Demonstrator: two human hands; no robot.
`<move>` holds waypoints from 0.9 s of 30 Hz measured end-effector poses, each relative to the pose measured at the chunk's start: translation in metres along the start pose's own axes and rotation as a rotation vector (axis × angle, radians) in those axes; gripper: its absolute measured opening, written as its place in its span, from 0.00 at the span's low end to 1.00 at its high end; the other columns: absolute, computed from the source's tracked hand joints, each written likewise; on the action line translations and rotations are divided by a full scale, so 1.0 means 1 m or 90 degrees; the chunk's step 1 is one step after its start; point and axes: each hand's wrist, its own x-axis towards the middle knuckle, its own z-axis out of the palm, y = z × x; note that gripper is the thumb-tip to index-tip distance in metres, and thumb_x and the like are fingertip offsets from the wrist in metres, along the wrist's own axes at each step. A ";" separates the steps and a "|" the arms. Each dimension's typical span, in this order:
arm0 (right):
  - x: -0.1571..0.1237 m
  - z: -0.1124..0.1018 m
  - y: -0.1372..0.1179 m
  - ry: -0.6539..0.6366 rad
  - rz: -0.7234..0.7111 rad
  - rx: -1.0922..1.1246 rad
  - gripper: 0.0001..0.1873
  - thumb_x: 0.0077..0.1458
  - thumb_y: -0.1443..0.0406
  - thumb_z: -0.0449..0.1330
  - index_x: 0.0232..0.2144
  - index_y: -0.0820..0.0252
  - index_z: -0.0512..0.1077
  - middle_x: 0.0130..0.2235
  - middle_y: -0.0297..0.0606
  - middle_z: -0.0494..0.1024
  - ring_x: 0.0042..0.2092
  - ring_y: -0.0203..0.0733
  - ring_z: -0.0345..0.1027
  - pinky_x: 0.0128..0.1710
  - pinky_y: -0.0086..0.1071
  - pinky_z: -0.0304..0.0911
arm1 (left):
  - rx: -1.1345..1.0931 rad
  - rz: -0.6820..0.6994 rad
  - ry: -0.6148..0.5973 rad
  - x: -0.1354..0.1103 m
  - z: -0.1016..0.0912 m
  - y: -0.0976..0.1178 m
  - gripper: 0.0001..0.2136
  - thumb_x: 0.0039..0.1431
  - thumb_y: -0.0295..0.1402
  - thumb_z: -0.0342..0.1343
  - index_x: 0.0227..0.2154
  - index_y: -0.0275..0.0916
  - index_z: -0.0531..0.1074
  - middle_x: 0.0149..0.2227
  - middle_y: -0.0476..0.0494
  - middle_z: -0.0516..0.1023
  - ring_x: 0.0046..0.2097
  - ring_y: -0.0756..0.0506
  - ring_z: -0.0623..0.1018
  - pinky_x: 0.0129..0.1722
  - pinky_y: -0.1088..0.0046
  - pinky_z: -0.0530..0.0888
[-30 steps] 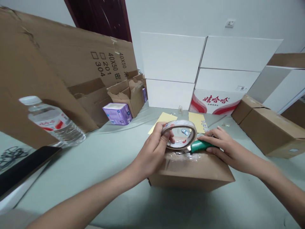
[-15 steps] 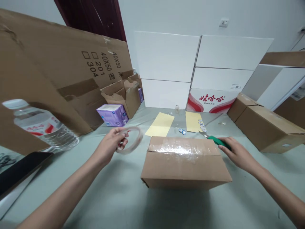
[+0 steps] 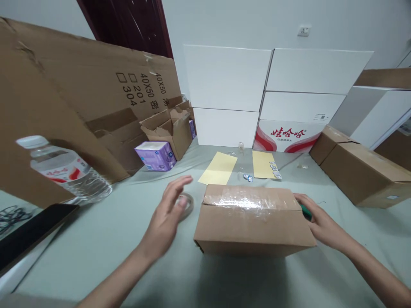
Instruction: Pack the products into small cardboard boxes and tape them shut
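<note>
A small brown cardboard box [image 3: 253, 222] sits on the pale table in front of me, its top seam covered with clear tape. My left hand [image 3: 167, 218] hovers open just left of the box, fingers stretched over a roll of clear tape [image 3: 188, 203] that lies flat on the table. My right hand [image 3: 321, 222] rests at the box's right end, fingers curled around a green utility knife [image 3: 305, 211], of which only a bit of the handle shows behind the box.
A water bottle [image 3: 64, 171] lies at the left beside a big leaning cardboard sheet [image 3: 80, 98]. A purple packet [image 3: 156, 156], two yellow papers [image 3: 218, 168], white stacked boxes [image 3: 272, 94] and brown cartons [image 3: 359, 171] ring the far side. A dark flat object [image 3: 28, 233] lies at near left.
My left hand carried the tape roll off the box to the left, set it flat on the table and opened. My right hand drew the green knife away to the box's right end.
</note>
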 end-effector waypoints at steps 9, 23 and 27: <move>-0.010 0.020 -0.036 -0.105 0.013 0.393 0.32 0.60 0.46 0.56 0.63 0.47 0.63 0.66 0.45 0.62 0.64 0.57 0.61 0.60 0.52 0.62 | -0.206 -0.050 -0.017 -0.018 0.032 -0.008 0.12 0.55 0.35 0.53 0.33 0.47 0.82 0.64 0.49 0.67 0.67 0.32 0.59 0.68 0.55 0.50; -0.015 0.021 -0.098 0.014 -0.134 0.338 0.19 0.65 0.58 0.55 0.58 0.48 0.65 0.51 0.42 0.73 0.49 0.45 0.70 0.47 0.38 0.71 | -0.387 -0.261 0.111 0.016 0.013 -0.006 0.09 0.37 0.32 0.55 0.19 0.41 0.80 0.52 0.43 0.79 0.64 0.30 0.64 0.67 0.53 0.56; -0.016 0.007 -0.111 0.182 -0.294 0.180 0.28 0.62 0.71 0.57 0.62 0.48 0.60 0.51 0.42 0.69 0.52 0.43 0.66 0.51 0.37 0.69 | -0.375 -0.247 0.105 0.016 0.014 -0.005 0.09 0.37 0.33 0.55 0.19 0.40 0.80 0.50 0.42 0.80 0.65 0.30 0.63 0.67 0.54 0.56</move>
